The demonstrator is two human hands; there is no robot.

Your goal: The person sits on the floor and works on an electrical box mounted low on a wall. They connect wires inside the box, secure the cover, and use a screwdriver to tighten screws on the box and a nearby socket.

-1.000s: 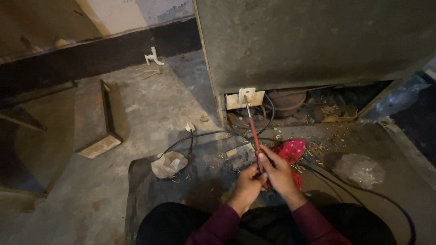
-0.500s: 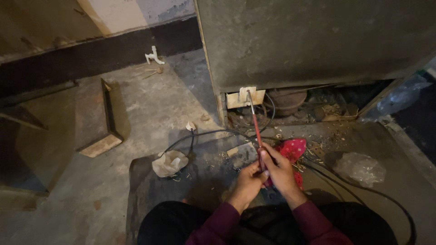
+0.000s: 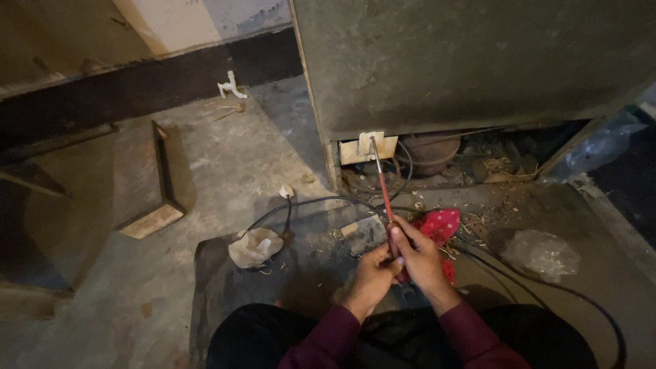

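A: Item one: long red-handled screwdriver (image 3: 385,198), count one. Location?

B: Held by both hands, handle near, tip far, set on the small pale bracket (image 3: 367,148) at the bottom edge of the grey cabinet (image 3: 471,61). Left hand (image 3: 372,272) and right hand (image 3: 417,254) were each closed round the handle, touching one another.

A: Handling note?

B: In my judgement, the shaft should stay in line with the fastener, pressed straight in, so the tip does not slip.

A: Other entries?

B: Red cloth (image 3: 437,227), one, just right of the hands. Black cables (image 3: 307,203), at least two. Crumpled paper (image 3: 254,247), one, left on the floor (image 3: 225,164). Clear plastic bag (image 3: 543,251), one, right. Wooden box (image 3: 140,179), one, far left.
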